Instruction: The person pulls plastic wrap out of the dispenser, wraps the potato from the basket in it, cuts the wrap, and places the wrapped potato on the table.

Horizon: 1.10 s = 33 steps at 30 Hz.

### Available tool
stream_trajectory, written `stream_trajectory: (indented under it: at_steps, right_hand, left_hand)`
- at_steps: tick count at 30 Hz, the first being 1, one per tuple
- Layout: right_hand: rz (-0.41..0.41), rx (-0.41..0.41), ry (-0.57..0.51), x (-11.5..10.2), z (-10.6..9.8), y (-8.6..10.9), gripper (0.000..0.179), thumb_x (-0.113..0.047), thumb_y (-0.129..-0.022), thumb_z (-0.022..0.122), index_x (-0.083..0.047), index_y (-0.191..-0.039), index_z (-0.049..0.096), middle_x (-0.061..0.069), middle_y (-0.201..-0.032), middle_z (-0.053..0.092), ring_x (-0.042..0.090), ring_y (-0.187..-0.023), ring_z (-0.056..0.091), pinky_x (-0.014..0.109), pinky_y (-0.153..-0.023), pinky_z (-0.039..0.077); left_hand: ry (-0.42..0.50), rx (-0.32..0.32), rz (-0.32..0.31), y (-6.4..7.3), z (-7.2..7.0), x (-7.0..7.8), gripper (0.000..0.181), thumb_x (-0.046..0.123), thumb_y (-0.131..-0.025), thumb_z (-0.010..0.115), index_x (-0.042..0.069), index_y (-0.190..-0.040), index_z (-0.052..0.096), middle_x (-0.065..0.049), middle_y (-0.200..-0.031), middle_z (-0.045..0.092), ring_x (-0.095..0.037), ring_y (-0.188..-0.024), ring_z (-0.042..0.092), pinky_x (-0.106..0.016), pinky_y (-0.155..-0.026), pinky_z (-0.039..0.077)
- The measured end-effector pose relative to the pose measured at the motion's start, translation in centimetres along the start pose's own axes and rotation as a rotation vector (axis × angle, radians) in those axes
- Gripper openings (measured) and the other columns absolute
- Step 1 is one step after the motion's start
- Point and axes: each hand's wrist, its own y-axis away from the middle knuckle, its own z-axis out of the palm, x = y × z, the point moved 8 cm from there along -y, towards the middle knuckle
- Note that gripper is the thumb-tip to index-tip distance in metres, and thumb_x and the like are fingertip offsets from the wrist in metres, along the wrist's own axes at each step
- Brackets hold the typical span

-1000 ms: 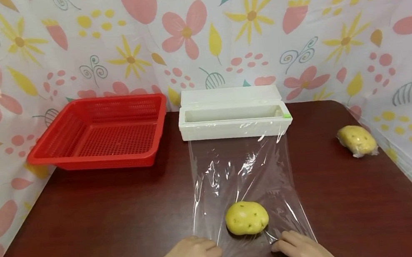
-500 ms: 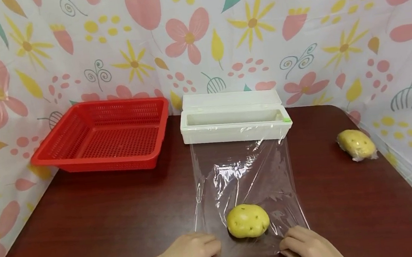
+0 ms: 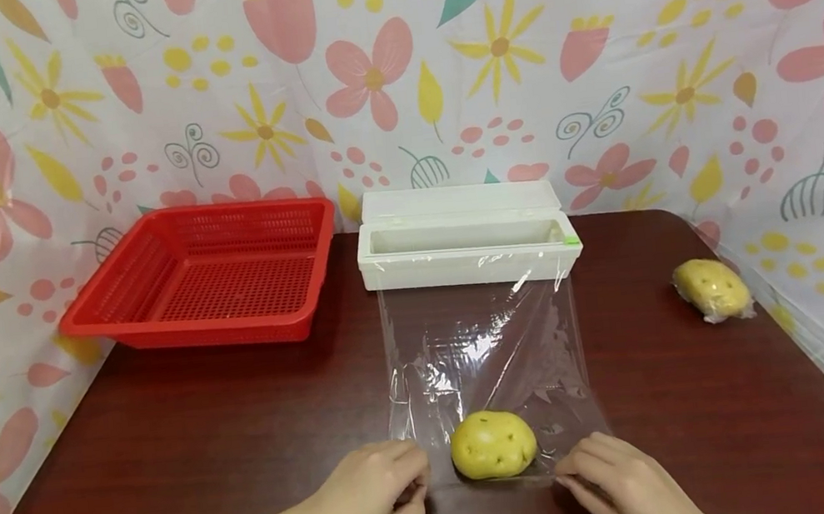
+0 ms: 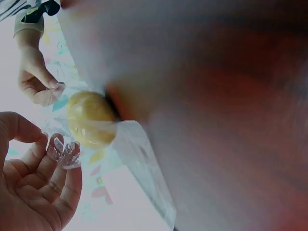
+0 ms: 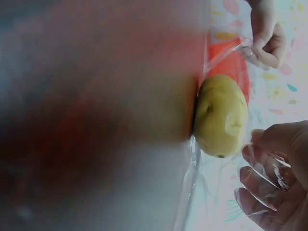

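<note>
A yellow potato [image 3: 493, 445] lies on a sheet of clear plastic wrap [image 3: 509, 322] that runs toward me from a white dispenser box [image 3: 466, 270]. My left hand [image 3: 372, 496] pinches the film's near left corner between thumb and fingers. At the near right corner, my right hand [image 3: 627, 477] pinches the film the same way. In the left wrist view, crinkled film overlaps the left fingertips [image 4: 72, 151]. The right wrist view has film stretched across the right fingers [image 5: 262, 166], close beside the potato. The film's near edge is lifted and passes just in front of the potato.
A red perforated basket [image 3: 197, 334] stands at the back left. Near the right edge of the dark wooden table [image 3: 221, 445] sits a second potato [image 3: 713, 290], wrapped in film. The box lid [image 3: 459, 199] stands raised at the back. A floral curtain [image 3: 377, 68] encloses the table.
Both hands have moved slightly forward, away from me, bringing the film's near edge closer to the potato. The potato stays in place on the film. The camera view has shifted a little.
</note>
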Motion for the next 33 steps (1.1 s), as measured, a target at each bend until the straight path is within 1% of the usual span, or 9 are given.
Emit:
stream_trajectory:
  at_steps: [4, 9, 11, 14, 15, 17, 20, 26, 33]
  right_hand:
    - [0.002, 0.020, 0.011, 0.3, -0.1, -0.6, 0.029, -0.035, -0.100, 0.045, -0.022, -0.086, 0.066, -0.018, -0.085, 0.059, -0.001, -0.079, 0.053, 0.017, -0.075, 0.041]
    - [0.022, 0.020, 0.024, 0.6, 0.2, -1.3, 0.027, -0.035, -0.099, 0.046, -0.022, -0.086, 0.065, -0.017, -0.085, 0.057, 0.000, -0.080, 0.052, 0.018, -0.074, 0.041]
    - [0.029, 0.028, -0.018, 0.7, 0.4, -1.5, 0.022, -0.032, -0.098, 0.050, -0.021, -0.085, 0.064, -0.016, -0.085, 0.057, 0.000, -0.080, 0.052, 0.016, -0.073, 0.042]
    - [0.055, 0.034, -0.134, 1.3, 0.7, -1.8, 0.006, -0.018, -0.091, 0.063, -0.020, -0.085, 0.064, -0.014, -0.084, 0.059, -0.001, -0.078, 0.053, 0.013, -0.070, 0.044]
    - [0.074, 0.027, -0.171, 1.5, 0.9, -1.9, 0.009, -0.012, -0.088, 0.067, -0.019, -0.085, 0.063, -0.013, -0.083, 0.059, -0.002, -0.077, 0.053, 0.013, -0.068, 0.044]
    - [0.124, 0.003, -0.232, 2.1, 1.3, -2.0, 0.021, -0.001, -0.079, 0.072, -0.019, -0.084, 0.063, -0.013, -0.082, 0.059, -0.003, -0.076, 0.054, 0.012, -0.067, 0.045]
    - [0.166, -0.017, -0.245, 2.7, 1.8, -2.1, 0.029, 0.006, -0.072, 0.073, -0.019, -0.082, 0.063, -0.015, -0.082, 0.059, -0.004, -0.076, 0.054, 0.011, -0.066, 0.046]
    - [0.169, 0.023, -0.252, 3.0, 2.1, -2.2, 0.033, 0.008, -0.070, 0.074, -0.020, -0.080, 0.061, -0.014, -0.080, 0.058, -0.002, -0.073, 0.054, 0.010, -0.063, 0.044]
    - [0.186, 0.038, -0.257, 3.3, 2.4, -2.3, 0.034, 0.010, -0.069, 0.074, -0.020, -0.079, 0.061, -0.012, -0.077, 0.059, -0.001, -0.071, 0.053, 0.011, -0.061, 0.043]
  left_hand:
    - [0.002, -0.008, -0.046, -0.5, -0.1, -1.2, 0.021, 0.012, -0.066, 0.067, 0.020, -0.074, 0.049, 0.014, -0.067, 0.043, 0.003, -0.062, 0.039, -0.013, -0.058, 0.037]
    - [0.022, -0.042, -0.106, -0.8, 0.3, -2.7, 0.016, 0.011, -0.068, 0.064, 0.019, -0.073, 0.051, 0.012, -0.067, 0.046, 0.001, -0.063, 0.041, -0.016, -0.059, 0.039]
    - [0.031, -0.051, -0.124, -0.9, 0.4, -3.2, 0.015, 0.011, -0.069, 0.063, 0.018, -0.073, 0.051, 0.012, -0.068, 0.048, 0.001, -0.063, 0.042, -0.015, -0.057, 0.038]
    - [0.040, -0.073, -0.160, -1.1, 0.8, -4.1, 0.014, 0.010, -0.070, 0.064, 0.017, -0.072, 0.052, 0.011, -0.067, 0.048, -0.001, -0.063, 0.042, -0.014, -0.054, 0.036]
    - [0.043, -0.076, -0.170, -1.2, 0.9, -4.4, 0.014, 0.010, -0.071, 0.064, 0.017, -0.072, 0.052, 0.010, -0.067, 0.048, -0.001, -0.062, 0.042, -0.014, -0.053, 0.035]
    - [0.047, -0.088, -0.194, -1.2, 1.1, -4.9, 0.015, 0.011, -0.072, 0.064, 0.017, -0.072, 0.051, 0.010, -0.067, 0.047, -0.002, -0.062, 0.042, -0.015, -0.052, 0.035]
    - [0.053, -0.108, -0.225, -1.2, 1.4, -5.6, 0.014, 0.011, -0.073, 0.065, 0.017, -0.072, 0.052, 0.008, -0.068, 0.050, -0.003, -0.063, 0.043, -0.016, -0.052, 0.037]
    - [0.065, -0.150, -0.265, -1.0, 1.9, -6.3, 0.011, 0.012, -0.075, 0.064, 0.018, -0.074, 0.054, 0.005, -0.070, 0.055, -0.004, -0.064, 0.045, -0.017, -0.053, 0.040]
    - [0.086, -0.167, -0.268, -0.9, 2.3, -6.4, 0.011, 0.010, -0.076, 0.063, 0.018, -0.075, 0.055, 0.008, -0.070, 0.053, -0.003, -0.063, 0.045, -0.017, -0.054, 0.040]
